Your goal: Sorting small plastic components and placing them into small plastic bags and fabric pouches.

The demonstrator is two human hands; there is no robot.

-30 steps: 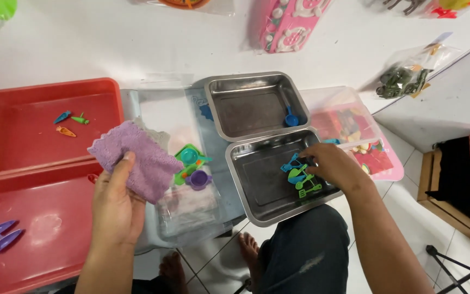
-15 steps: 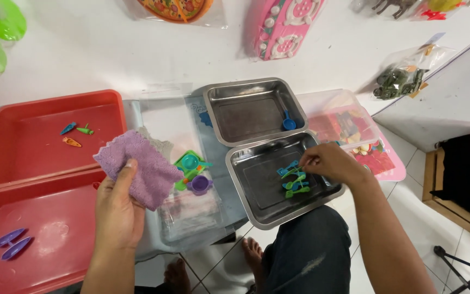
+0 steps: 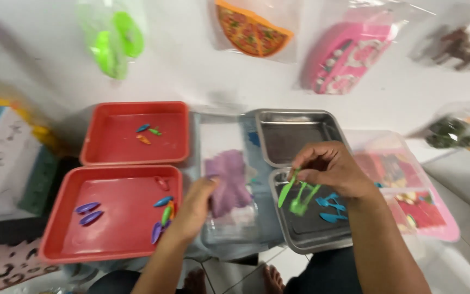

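1. The right hand point(image 3: 330, 169) hovers over the near steel tray point(image 3: 305, 237), a shallow rectangular metal pan, with its fingertips pinched together on small green plastic toy pieces point(image 3: 296, 197) that dangle above the tray's left half.
2. On that tray's floor, just right of the green pieces, lie a few small blue plastic pieces point(image 3: 328, 208).
3. A second steel tray point(image 3: 295, 133) of the same kind sits directly behind the first, touching it; one small blue bit lies near its left wall.
4. The left hand point(image 3: 194, 209) reaches toward a crumpled lilac cloth point(image 3: 230, 182) and touches its left edge; motion blur hides whether the fingers are closed on it, so I cannot tell.
5. The cloth lies on a clear plastic bag point(image 3: 229, 223) between the red trays and the steel trays.
6. The near red plastic tray point(image 3: 77, 247) carries two purple petal-shaped pieces point(image 3: 87, 213) toward its left side and a cluster of blue, green, orange and purple pieces point(image 3: 162, 218) by its right edge, just beside the left wrist.
7. The far red plastic tray point(image 3: 110, 155) holds three small coloured pieces point(image 3: 148, 133) near its middle.
8. A pink plastic lidded box point(image 3: 436, 228) of mixed small toys stands to the right of the steel trays.
9. Farther back on the white surface lie bagged toys: a pizza slice point(image 3: 251, 32), a pink case point(image 3: 346, 57), and green items point(image 3: 112, 41).
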